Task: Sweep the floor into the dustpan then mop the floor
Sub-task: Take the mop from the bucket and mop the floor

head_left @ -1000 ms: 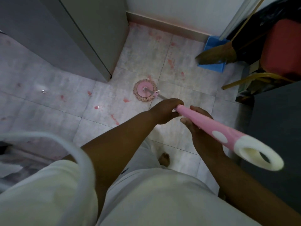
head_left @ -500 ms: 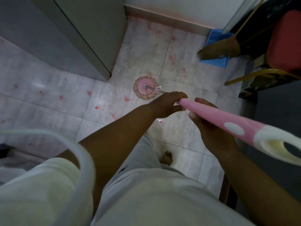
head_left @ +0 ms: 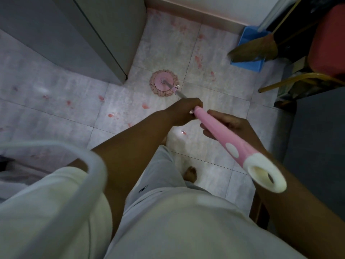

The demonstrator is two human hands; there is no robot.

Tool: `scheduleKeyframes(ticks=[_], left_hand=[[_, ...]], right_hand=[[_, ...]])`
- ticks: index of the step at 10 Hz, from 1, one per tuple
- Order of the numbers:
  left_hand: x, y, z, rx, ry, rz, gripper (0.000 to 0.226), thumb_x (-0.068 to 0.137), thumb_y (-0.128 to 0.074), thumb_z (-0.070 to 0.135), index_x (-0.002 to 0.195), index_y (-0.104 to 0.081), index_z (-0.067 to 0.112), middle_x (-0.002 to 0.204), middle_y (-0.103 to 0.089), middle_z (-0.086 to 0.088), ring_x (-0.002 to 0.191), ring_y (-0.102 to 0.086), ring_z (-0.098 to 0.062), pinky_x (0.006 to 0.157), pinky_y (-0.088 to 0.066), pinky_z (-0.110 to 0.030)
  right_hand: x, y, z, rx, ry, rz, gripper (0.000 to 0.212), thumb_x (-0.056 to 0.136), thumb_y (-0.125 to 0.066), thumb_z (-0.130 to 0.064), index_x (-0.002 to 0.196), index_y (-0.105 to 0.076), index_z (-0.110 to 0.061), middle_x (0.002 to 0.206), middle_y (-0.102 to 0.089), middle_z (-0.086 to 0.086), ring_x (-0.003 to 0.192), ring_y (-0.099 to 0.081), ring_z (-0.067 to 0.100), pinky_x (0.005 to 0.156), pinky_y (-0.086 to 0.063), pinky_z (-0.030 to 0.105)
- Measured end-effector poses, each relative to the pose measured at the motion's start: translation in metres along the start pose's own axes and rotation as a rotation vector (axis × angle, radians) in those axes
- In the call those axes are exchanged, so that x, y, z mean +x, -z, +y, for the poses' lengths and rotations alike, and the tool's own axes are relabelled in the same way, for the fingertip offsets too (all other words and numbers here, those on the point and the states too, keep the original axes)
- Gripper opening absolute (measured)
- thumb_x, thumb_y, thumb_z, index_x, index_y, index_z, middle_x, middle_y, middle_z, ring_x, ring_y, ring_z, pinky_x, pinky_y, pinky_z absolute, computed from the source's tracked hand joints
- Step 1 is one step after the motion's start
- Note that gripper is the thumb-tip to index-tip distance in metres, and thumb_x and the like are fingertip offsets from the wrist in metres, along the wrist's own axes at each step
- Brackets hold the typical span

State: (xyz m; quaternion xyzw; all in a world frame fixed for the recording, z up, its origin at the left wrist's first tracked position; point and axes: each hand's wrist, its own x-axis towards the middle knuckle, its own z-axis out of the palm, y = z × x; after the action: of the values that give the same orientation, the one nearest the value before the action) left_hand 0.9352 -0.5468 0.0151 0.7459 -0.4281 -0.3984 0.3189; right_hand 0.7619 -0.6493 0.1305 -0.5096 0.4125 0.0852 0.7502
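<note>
Mop [head_left: 214, 128] in both hands (tiled floor [head_left: 214, 53])

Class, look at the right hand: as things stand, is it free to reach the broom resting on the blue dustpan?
Probably not yet. The right hand is on the mop handle, and the broom on the blue dustpan lies well beyond it, though bare floor lies between.

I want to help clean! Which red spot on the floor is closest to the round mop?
The red spot just below-left of the mop head, on the same tile side as the hands. The other spots lie farther left or up by the dustpan.
</note>
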Motion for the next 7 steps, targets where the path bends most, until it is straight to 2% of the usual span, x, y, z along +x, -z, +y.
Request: scheduleKeyframes(ticks=[1, 2, 3, 4, 5, 6, 7], left_hand=[[-0.009, -0.016, 0.003, -0.035, 0.023, -0.019, 0.024, 0.087, -0.065, 0.004, 0.112, -0.061, 0.005, 0.116, -0.062, -0.012, 0.107, -0.057, -0.023, 0.095, -0.049, -0.031], [-0.016, -0.038, 0.005, 0.043, 0.113, -0.014, 0.032, 0.091, -0.061, 0.017, 0.123, -0.059, 0.012, 0.126, -0.06, -0.007, 0.114, -0.056, -0.02, 0.092, -0.041, -0.023], [-0.02, -0.045, 0.003, 0.043, 0.102, -0.029, 0.038, 0.09, -0.062, 0.01, 0.127, -0.057, 0.012, 0.127, -0.06, -0.009, 0.114, -0.057, -0.021, 0.087, -0.04, -0.019], [-0.019, -0.046, 0.0, -0.051, 0.128, -0.029, 0.049, 0.086, -0.057, -0.006, 0.133, -0.052, 0.009, 0.132, -0.054, -0.014, 0.112, -0.055, -0.022, 0.082, -0.042, -0.017], [-0.015, -0.045, -0.002, -0.171, 0.263, 0.079, 0.048, 0.09, -0.056, 0.0, 0.136, -0.048, 0.01, 0.139, -0.048, -0.013, 0.116, -0.053, -0.021, 0.083, -0.044, -0.018], [0.0, -0.047, -0.012, -0.339, 0.589, 0.132, 0.058, 0.094, -0.059, 0.028, 0.144, -0.037, 0.01, 0.145, -0.043, -0.011, 0.123, -0.05, -0.026, 0.087, -0.043, -0.025], [0.015, -0.044, -0.019, -0.645, 0.764, 0.093, 0.064, 0.091, -0.062, 0.038, 0.142, -0.038, 0.007, 0.138, -0.051, -0.012, 0.115, -0.057, -0.026, 0.096, -0.047, -0.035]], right_hand=[[-0.003, -0.005, -0.001, 0.159, -0.102, 0.02, 0.028, 0.094, -0.062, -0.024, 0.116, -0.068, -0.007, 0.118, -0.069, 0.018, 0.108, -0.067, 0.036, 0.093, -0.053, 0.045], [-0.006, -0.004, 0.013, 0.237, -0.277, -0.019, 0.044, 0.084, -0.072, -0.033, 0.116, -0.065, -0.004, 0.11, -0.071, 0.02, 0.093, -0.072, 0.033, 0.065, -0.06, 0.032], [-0.002, -0.009, 0.02, 0.129, -0.383, -0.031, 0.041, 0.086, -0.069, -0.027, 0.119, -0.061, -0.004, 0.105, -0.071, 0.018, 0.07, -0.069, 0.02, 0.05, -0.054, 0.025], [0.004, -0.009, 0.027, 0.096, -0.498, -0.021, 0.033, 0.092, -0.059, -0.015, 0.121, -0.053, -0.003, 0.093, -0.071, 0.017, 0.051, -0.056, 0.013, 0.043, -0.049, 0.024], [0.009, -0.003, 0.035, 0.115, -0.549, -0.005, 0.034, 0.092, -0.058, -0.016, 0.122, -0.051, -0.003, 0.09, -0.071, 0.015, 0.048, -0.055, 0.013, 0.042, -0.049, 0.024], [0.029, 0.003, 0.034, 0.135, -0.558, -0.014, 0.04, 0.091, -0.061, -0.025, 0.124, -0.052, -0.004, 0.089, -0.069, 0.013, 0.044, -0.054, 0.013, 0.039, -0.046, 0.023], [0.047, 0.004, 0.029, 0.132, -0.538, -0.036, 0.043, 0.09, -0.063, -0.031, 0.122, -0.055, -0.003, 0.081, -0.068, 0.011, 0.043, -0.052, 0.013, 0.037, -0.044, 0.023]])
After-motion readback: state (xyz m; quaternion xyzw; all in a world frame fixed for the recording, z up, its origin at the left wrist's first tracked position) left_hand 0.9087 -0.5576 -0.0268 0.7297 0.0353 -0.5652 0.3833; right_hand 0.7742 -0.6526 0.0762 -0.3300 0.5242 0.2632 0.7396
